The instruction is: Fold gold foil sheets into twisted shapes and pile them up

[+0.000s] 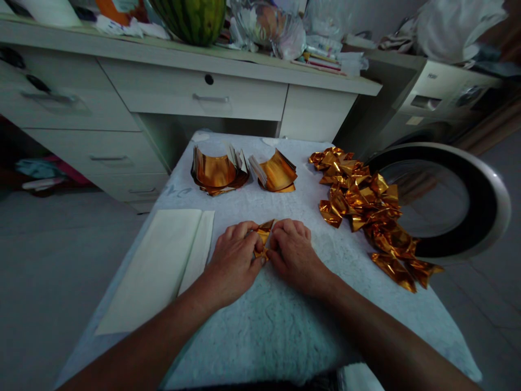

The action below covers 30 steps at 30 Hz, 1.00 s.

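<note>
A small piece of gold foil paper (264, 234) lies near the middle of the cloth-covered table, between my two hands. My left hand (238, 258) has its fingers curled onto the foil's left side. From the right, my right hand (293, 251) presses bent fingers against the other side of the foil. Beyond the hands stand two curved stacks of gold foil sheets, one at left (215, 171) and one at right (277, 172). A pile of crinkled, folded gold foil pieces (366, 203) spreads along the table's right side.
White paper sheets (163, 260) lie at the left of the table (260, 336). Behind it is a white desk (171, 89) with drawers, carrying a watermelon (191, 19) and plastic bags. At right, a washing machine's round door (476, 201) hangs open beside the table edge.
</note>
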Motion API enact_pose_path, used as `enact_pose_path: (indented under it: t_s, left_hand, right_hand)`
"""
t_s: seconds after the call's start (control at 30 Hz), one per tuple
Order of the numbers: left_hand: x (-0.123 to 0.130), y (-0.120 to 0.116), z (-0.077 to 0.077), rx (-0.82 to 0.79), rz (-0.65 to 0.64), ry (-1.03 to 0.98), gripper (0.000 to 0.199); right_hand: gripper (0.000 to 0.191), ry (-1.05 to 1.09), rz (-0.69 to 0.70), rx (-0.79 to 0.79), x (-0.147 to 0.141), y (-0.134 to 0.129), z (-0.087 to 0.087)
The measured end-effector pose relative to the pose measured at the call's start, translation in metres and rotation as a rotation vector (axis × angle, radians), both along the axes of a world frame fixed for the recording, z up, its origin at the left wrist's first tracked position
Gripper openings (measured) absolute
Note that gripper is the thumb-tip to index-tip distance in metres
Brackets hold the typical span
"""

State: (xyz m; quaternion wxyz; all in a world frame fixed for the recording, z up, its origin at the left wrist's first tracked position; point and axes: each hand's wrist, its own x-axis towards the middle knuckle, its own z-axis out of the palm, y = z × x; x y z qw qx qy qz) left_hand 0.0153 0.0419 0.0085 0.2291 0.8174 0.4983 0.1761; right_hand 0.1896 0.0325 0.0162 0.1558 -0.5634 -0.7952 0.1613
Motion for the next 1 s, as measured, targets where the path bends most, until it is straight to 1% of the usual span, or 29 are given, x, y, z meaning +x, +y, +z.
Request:
enact_pose_path:
  t_s: [0.07, 0.23, 0.43, 0.7, 0.87, 1.0]
  left_hand:
    - [0.000, 0.000, 0.000, 0.001, -0.001, 0.005, 0.009]
    - [0.000, 0.000, -0.001, 0.011, -0.005, 0.005, 0.010]
    - [-0.001, 0.000, -0.003, 0.025, -0.015, 0.002, 0.011]
    - [-0.001, 0.000, -0.001, 0.003, -0.018, 0.025, 0.013]
    - [0.000, 0.001, 0.003, -0.024, -0.016, 0.024, 0.014]
    - [0.000, 0.000, 0.002, -0.007, -0.016, 0.029, 0.014]
  right_hand:
    - [0.003, -0.006, 0.023, 0.013, 0.001, 0.000, -0.001]
    - [0.009, -0.030, 0.050, 0.010, 0.003, -0.001, 0.001]
    - [0.028, -0.022, 0.040, 0.038, 0.015, 0.000, 0.003]
    - [0.042, 0.012, 0.085, 0.049, 0.027, 0.004, 0.000]
    - [0.047, 0.117, 0.103, 0.102, 0.033, 0.006, 0.003]
    - [0.044, 0.219, 0.093, 0.118, 0.028, 0.007, 0.005]
